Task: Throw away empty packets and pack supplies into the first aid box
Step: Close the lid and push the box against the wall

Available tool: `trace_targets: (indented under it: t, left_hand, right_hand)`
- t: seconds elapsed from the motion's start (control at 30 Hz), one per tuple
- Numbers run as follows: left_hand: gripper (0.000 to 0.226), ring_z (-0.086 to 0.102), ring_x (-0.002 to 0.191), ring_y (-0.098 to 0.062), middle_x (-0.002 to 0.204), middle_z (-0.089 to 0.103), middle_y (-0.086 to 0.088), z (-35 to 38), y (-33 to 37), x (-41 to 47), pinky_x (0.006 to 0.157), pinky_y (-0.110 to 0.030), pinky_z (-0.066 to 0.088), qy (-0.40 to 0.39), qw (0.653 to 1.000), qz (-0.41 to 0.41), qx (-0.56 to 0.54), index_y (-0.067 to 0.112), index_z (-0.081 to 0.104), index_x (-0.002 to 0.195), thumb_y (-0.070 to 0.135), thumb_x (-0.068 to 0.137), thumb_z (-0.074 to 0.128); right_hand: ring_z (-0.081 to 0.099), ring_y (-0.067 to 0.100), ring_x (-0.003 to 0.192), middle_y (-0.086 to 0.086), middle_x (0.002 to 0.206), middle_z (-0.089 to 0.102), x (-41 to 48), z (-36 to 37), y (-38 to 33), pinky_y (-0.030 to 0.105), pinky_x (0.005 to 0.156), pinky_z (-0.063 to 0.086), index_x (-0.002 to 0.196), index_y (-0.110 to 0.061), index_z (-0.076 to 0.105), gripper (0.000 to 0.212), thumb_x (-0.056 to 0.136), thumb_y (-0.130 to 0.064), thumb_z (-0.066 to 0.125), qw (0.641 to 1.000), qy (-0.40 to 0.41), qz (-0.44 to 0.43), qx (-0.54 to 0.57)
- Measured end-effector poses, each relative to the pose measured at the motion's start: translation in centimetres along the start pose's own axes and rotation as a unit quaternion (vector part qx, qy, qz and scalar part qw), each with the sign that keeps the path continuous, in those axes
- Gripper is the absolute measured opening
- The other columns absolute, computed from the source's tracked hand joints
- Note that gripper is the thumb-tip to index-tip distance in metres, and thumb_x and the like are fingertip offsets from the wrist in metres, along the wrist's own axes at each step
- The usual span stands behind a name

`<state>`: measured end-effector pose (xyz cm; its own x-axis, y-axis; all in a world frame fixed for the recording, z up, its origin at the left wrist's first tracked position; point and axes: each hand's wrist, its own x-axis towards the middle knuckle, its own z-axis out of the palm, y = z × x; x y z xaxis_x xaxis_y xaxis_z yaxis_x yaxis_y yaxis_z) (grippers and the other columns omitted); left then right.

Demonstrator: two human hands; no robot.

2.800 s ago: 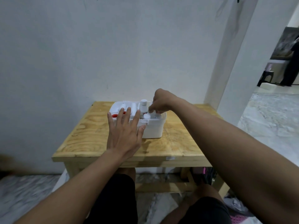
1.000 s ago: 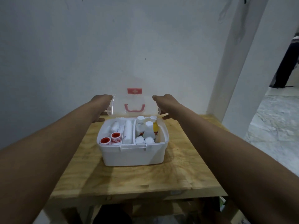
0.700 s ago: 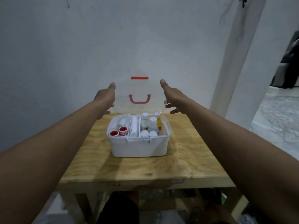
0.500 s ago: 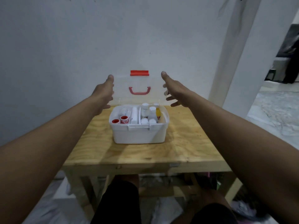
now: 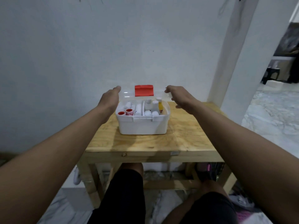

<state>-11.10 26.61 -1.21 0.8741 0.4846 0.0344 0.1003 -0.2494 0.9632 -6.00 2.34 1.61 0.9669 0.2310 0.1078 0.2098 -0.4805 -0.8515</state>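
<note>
The clear lid (image 5: 127,94), upright half a second ago, now tips forward over the packed first aid box (image 5: 142,126) on the table (image 5: 181,139), its red latch (image 5: 144,90) facing up. The right hand (image 5: 178,96) pinches the lid's right edge with curled fingers. The left hand (image 5: 110,99) is at the left edge, but I cannot tell how its fingers lie.
</note>
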Motion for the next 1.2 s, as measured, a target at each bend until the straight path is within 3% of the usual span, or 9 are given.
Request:
trace_targets:
  t: [0.1,0.17,0.23,0.3,0.33,0.47,0.7,0.97,1.2]
  left_hand:
    - [0.051,0.06,0.11,-0.02,0.143,0.051,0.001,0.5,-0.5,-0.9,0.096,-0.035,0.049,0.008,0.999,0.027,0.034,0.016,0.051,0.142,0.045,0.101,0.04]
    - [0.047,0.06,0.085,-0.007,0.137,0.051,0.007,0.8,-1.0,-1.9,0.082,-0.027,0.051,0.001,0.997,0.048,0.062,0.016,0.053,0.139,0.043,0.101,0.043]
    - [0.057,0.067,0.098,-0.014,0.144,0.053,0.004,0.9,-1.8,-2.3,0.1,-0.038,0.05,-0.012,0.993,0.073,0.094,0.019,0.05,0.145,0.051,0.097,0.047]
    - [0.062,0.062,0.12,-0.023,0.149,0.051,0.0,1.1,-2.1,-2.9,0.109,-0.037,0.041,-0.006,0.985,0.097,0.14,0.022,0.044,0.15,0.055,0.098,0.047]
    - [0.063,0.056,0.129,-0.024,0.151,0.05,-0.001,1.2,-2.2,-3.2,0.107,-0.034,0.037,-0.004,0.98,0.111,0.162,0.021,0.043,0.151,0.056,0.099,0.047]
    - [0.069,0.037,0.145,-0.026,0.159,0.041,-0.002,1.5,-2.7,-4.0,0.113,-0.039,0.032,0.0,0.967,0.154,0.203,0.021,0.04,0.153,0.06,0.096,0.049]
    - [0.082,0.044,0.139,-0.02,0.162,0.033,0.001,0.6,-3.6,-4.5,0.095,-0.025,0.032,-0.031,0.961,0.18,0.206,0.024,0.033,0.156,0.052,0.088,0.069]
    - [0.087,0.048,0.133,-0.025,0.158,0.037,-0.005,0.5,-5.5,-4.0,0.102,-0.041,0.043,-0.032,0.937,0.237,0.257,0.032,0.038,0.151,0.057,0.077,0.076]
    - [0.089,0.052,0.126,-0.022,0.155,0.041,-0.005,0.9,-6.4,-3.9,0.093,-0.033,0.044,-0.01,0.93,0.256,0.263,0.03,0.039,0.15,0.055,0.075,0.08]
  right_hand:
    - [0.056,0.034,0.108,0.017,0.126,0.06,-0.7,0.8,-0.1,0.042,0.09,0.047,0.121,0.007,0.061,0.041,0.097,-0.017,0.037,0.998,-0.005,-0.007,-0.06]
    - [0.057,0.041,0.101,0.026,0.115,0.063,-0.8,1.6,0.3,0.043,0.084,0.048,0.101,0.012,0.063,0.037,0.094,-0.01,0.035,0.995,-0.012,-0.008,-0.097]
    - [0.054,0.031,0.092,0.013,0.097,0.066,-1.3,2.1,0.4,0.035,0.072,0.042,0.081,-0.004,0.061,0.03,0.097,-0.018,0.04,0.993,-0.009,-0.018,-0.12]
    - [0.055,0.029,0.12,0.005,0.129,0.064,-1.6,2.5,0.6,0.035,0.091,0.043,0.119,-0.011,0.066,0.041,0.098,-0.041,0.048,0.99,-0.011,-0.028,-0.138]
    - [0.047,0.027,0.134,0.005,0.147,0.052,-1.8,2.7,0.7,0.036,0.102,0.039,0.14,-0.011,0.054,0.059,0.097,-0.051,0.05,0.988,-0.01,-0.026,-0.154]
    - [0.035,0.026,0.145,0.006,0.16,0.034,-2.1,3.2,1.2,0.038,0.111,0.033,0.155,-0.012,0.033,0.088,0.089,-0.067,0.053,0.98,-0.003,-0.05,-0.191]
    - [0.028,0.024,0.148,0.005,0.163,0.025,-2.3,2.7,2.0,0.037,0.113,0.031,0.159,-0.016,0.019,0.111,0.075,-0.064,0.073,0.976,-0.043,-0.056,-0.206]
    - [0.038,0.026,0.141,0.004,0.159,0.033,-2.6,3.3,3.9,0.037,0.104,0.04,0.157,-0.026,0.02,0.109,0.072,-0.051,0.082,0.977,-0.034,-0.093,-0.189]
    - [0.045,0.025,0.134,0.004,0.154,0.04,-2.6,3.9,4.8,0.032,0.093,0.042,0.155,-0.026,0.025,0.106,0.069,-0.047,0.084,0.98,-0.004,-0.115,-0.16]
